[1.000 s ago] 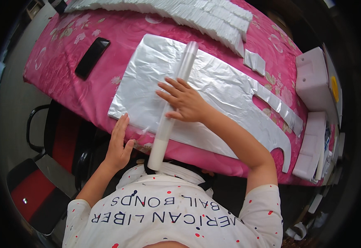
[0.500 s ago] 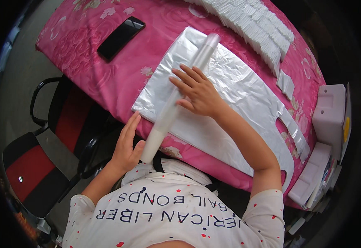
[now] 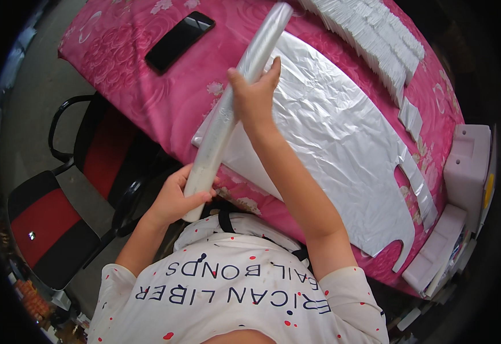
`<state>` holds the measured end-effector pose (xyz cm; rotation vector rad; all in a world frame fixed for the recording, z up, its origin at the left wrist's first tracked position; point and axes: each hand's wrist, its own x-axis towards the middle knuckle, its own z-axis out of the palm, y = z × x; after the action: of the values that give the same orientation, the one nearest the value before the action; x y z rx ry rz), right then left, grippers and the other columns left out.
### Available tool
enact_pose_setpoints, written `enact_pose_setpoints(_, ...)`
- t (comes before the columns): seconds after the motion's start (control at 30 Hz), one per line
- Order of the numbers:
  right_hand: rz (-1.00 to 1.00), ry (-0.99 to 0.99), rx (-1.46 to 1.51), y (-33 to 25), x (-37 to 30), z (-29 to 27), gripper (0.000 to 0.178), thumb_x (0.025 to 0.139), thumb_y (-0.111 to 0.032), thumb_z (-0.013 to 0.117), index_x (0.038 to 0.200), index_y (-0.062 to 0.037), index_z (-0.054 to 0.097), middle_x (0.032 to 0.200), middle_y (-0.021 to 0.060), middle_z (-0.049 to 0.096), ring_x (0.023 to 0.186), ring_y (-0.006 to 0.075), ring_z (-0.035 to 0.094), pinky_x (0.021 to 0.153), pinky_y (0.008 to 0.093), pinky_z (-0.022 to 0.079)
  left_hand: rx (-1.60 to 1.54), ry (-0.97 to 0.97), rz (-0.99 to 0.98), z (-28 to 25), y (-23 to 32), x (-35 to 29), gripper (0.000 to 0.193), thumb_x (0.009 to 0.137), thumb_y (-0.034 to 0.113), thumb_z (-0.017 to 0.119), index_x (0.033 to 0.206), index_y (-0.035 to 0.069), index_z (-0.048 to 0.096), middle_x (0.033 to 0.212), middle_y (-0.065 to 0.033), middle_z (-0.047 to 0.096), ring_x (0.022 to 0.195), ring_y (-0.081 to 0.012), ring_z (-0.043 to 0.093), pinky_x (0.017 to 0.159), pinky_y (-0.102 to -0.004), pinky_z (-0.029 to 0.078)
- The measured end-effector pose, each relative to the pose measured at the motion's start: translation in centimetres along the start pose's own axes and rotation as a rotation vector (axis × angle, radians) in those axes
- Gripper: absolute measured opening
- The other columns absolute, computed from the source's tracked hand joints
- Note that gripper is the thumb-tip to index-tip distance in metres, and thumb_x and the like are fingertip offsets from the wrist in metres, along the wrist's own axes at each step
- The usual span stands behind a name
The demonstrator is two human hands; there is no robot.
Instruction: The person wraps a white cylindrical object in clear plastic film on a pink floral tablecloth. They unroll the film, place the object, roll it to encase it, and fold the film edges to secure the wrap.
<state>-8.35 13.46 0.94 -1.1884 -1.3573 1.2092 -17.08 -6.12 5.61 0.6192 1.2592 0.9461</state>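
A long whitish roll of plastic film [image 3: 220, 129] slants up from my lap over the table, its far end beyond the sheet's edge. My left hand [image 3: 180, 195] is wrapped round its near end, thumb on top. Farther up, my right hand [image 3: 256, 100] grips the roll, with the fingers partly hidden. Beneath lies a flat, crinkled stack of silvery-white plastic bags [image 3: 331, 137], with handle cut-outs at its right end.
A pink flowered cloth [image 3: 176, 103] covers the table. A black phone [image 3: 180, 41] lies at the far left. Rows of folded white packets [image 3: 371, 40] line the far right, and white foam boxes [image 3: 463, 160] stand beyond the right edge. A red-and-black chair [image 3: 52, 226] is at left.
Both hands have closed round the roll, where the right lay flat on it and the left was beside it. The roll has moved up and left, off part of the bags.
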Motion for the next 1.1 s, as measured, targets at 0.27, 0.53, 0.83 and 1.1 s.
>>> enact_pose_setpoints(0.27,0.339,-0.31,0.833,-7.0,-1.0,-7.4,0.056,0.08,-0.032,0.064,0.118,0.0009,0.039,0.091,0.0094,0.056,0.081,0.017,0.058,0.074,0.0322,0.052,-0.377,-0.35,-0.178,4.7,2.1,0.3,0.046,0.072,0.019,0.069,0.11,-0.002,0.052,0.088,-0.0083,0.061,0.07,-0.0128,0.058,0.062,-0.0255,0.05)
enact_pose_setpoints(0.53,0.283,-0.18,0.919,-6.1,-3.9,-12.3,0.059,0.079,-0.029,0.065,0.119,-0.001,0.033,0.087,0.0086,0.053,0.077,0.0159,0.057,0.071,0.0323,0.052,-0.064,-0.326,-0.238,7.8,2.4,0.5,0.039,0.069,0.018,0.075,0.098,0.001,0.055,0.077,-0.003,0.056,0.063,-0.01,0.054,0.057,-0.0254,0.048)
enact_pose_setpoints(0.83,0.277,-0.179,1.084,-5.4,-5.5,-15.6,0.057,0.076,-0.028,0.067,0.117,-0.0036,0.035,0.087,0.0069,0.051,0.077,0.0152,0.055,0.072,0.0324,0.051,-0.008,-0.423,-0.297,10.1,3.2,0.9,0.038,0.07,0.02,0.074,0.096,0.002,0.053,0.074,-0.0019,0.053,0.06,-0.0098,0.052,0.055,-0.0261,0.047)
enact_pose_setpoints(1.1,0.259,-0.162,1.144,-4.5,-5.9,-17.0,0.056,0.077,-0.025,0.067,0.116,-0.0036,0.033,0.086,0.0068,0.053,0.078,0.0154,0.056,0.074,0.0335,0.051,-0.132,-0.542,-0.384,10.8,2.8,1.8,0.039,0.07,0.022,0.073,0.096,0.001,0.052,0.072,-0.0027,0.052,0.059,-0.0106,0.051,0.053,-0.0271,0.046)
